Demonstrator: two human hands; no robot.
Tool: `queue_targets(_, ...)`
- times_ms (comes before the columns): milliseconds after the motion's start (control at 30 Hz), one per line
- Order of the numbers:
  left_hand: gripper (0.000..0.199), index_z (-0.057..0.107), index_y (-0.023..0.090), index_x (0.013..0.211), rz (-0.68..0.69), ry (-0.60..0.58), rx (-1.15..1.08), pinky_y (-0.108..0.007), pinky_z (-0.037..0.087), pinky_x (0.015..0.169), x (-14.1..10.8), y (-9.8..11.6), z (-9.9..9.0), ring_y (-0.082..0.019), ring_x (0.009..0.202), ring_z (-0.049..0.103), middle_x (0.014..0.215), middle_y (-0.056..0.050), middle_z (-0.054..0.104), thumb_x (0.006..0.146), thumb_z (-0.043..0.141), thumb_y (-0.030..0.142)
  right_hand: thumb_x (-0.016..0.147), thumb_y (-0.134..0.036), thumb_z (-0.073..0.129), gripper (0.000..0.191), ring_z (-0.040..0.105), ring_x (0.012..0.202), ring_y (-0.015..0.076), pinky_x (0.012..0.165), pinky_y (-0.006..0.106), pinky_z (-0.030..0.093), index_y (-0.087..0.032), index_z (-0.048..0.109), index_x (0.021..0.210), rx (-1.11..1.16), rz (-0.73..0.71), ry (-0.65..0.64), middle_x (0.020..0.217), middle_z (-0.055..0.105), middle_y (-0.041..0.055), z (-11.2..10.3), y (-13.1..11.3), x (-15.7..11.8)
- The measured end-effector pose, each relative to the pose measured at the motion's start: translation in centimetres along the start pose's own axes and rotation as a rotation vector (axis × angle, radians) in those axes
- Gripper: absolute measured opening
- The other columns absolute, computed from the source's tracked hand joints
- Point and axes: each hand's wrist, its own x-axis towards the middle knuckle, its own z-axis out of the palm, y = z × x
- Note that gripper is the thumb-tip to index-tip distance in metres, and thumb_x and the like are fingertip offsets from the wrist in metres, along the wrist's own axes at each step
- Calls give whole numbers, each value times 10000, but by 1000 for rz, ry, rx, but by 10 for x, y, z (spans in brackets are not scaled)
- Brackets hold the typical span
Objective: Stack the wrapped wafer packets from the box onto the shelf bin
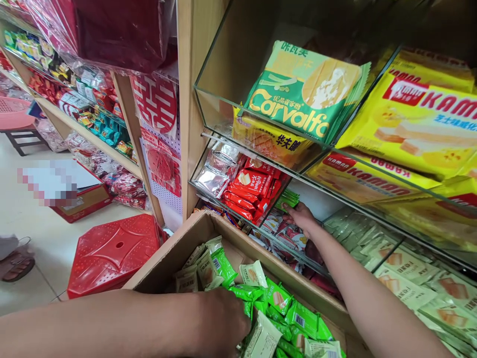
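The right hand (300, 217) has its grip closed on a green packet (289, 199), near the shelf compartment's (315, 201) left edge. The left hand's (225, 315) grip, inside the box's (175, 243) edges among packets (303, 318), is hidden; I cannot tell its state.

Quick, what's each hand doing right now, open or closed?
Left hand: in the cardboard box, fingers curled; whether it grips anything can't be told.
Right hand: closed, holding green packets.
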Motion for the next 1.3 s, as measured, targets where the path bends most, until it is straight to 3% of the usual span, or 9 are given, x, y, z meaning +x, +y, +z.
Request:
queue_targets(167, 506, 525, 8, 1109, -175, 165, 114, -419, 465, 750, 10, -4, 19, -360, 1061, 496, 1159, -272, 509, 622, 629, 98, 806, -304, 546, 297, 576, 550, 69, 496, 206, 487, -132, 480, 1039, 12, 6, 2, 1019, 604, 84, -1, 0, -1)
queue_targets(267, 585, 516, 7, 1125, -255, 181, 121, -432, 463, 737, 15, -6, 29, -372, 1046, 506, 1135, -279, 528, 563, 664, 79, 806, -299, 554, 306, 573, 561, 67, 508, 206, 489, -129, 474, 1048, 19, 7, -5, 996, 604, 73, -2, 1, -2)
queue_targets(400, 501, 561, -3, 1067, -175, 155, 197, -435, 442, 798, 17, -9, 32, -369, 1052, 515, 1050, -278, 583, 585, 671, 74, 812, -296, 550, 306, 575, 593, 75, 525, 217, 494, -129, 475, 1058, 26, 5, -16, 988, 595, 64, -3, 3, -1)
queue_targets(567, 187, 646, 115, 844, -83, 112, 143, -359, 470, 697, 12, -18, 2, -300, 833, 623, 826, -143, 677, 668, 654, 177, 815, -281, 548, 291, 572, 615, 82, 537, 227, 497, -133, 488, 1059, 34, -3, -27, 949, 595, 49, -2, 5, 0)
queue_targets(733, 201, 593, 168, 911, -66, 231, -145, -245, 407, 524, 7, -19, -25, -230, 697, 625, 748, -74, 662, 749, 579, 285, 806, -285, 560, 281, 570, 606, 80, 540, 229, 496, -130, 501, 1034, 35, -16, -34, 923, 599, 42, -2, 5, 1)
queue_targets(967, 100, 521, 191, 875, 28, 445, -539, -178, 303, 456, 7, -6, -21, -89, 496, 407, 562, 50, 449, 779, 518, 222, 793, -284, 568, 271, 585, 585, 79, 535, 220, 506, -133, 480, 1000, 33, -15, -34, 994, 607, 79, -3, 5, 0)
queue_targets(1067, 50, 451, 190, 797, 91, 488, -910, -153, 300, 429, 10, -4, -17, -63, 474, 348, 557, 68, 392, 796, 486, 226, 778, -296, 572, 249, 604, 589, 92, 534, 215, 515, -162, 479, 967, 24, -16, -32, 1035, 609, 96, -4, 4, -1)
queue_targets(1167, 164, 392, 185, 776, 147, 479, -1419, -152, 398, 428, 12, -1, -20, -62, 490, 423, 604, 55, 426, 798, 493, 313, 759, -296, 583, 238, 611, 586, 98, 521, 205, 514, -182, 476, 938, 18, -13, -24, 1052, 610, 97, -4, 3, -2)
queue_targets(1300, 299, 395, 169, 738, 191, 654, -1879, -234, 527, 562, 11, 0, -31, -73, 583, 530, 644, 55, 452, 715, 632, 351, 729, -277, 613, 246, 605, 561, 93, 492, 188, 496, -178, 474, 905, 29, -6, -17, 1035, 618, 99, -4, 2, -3)
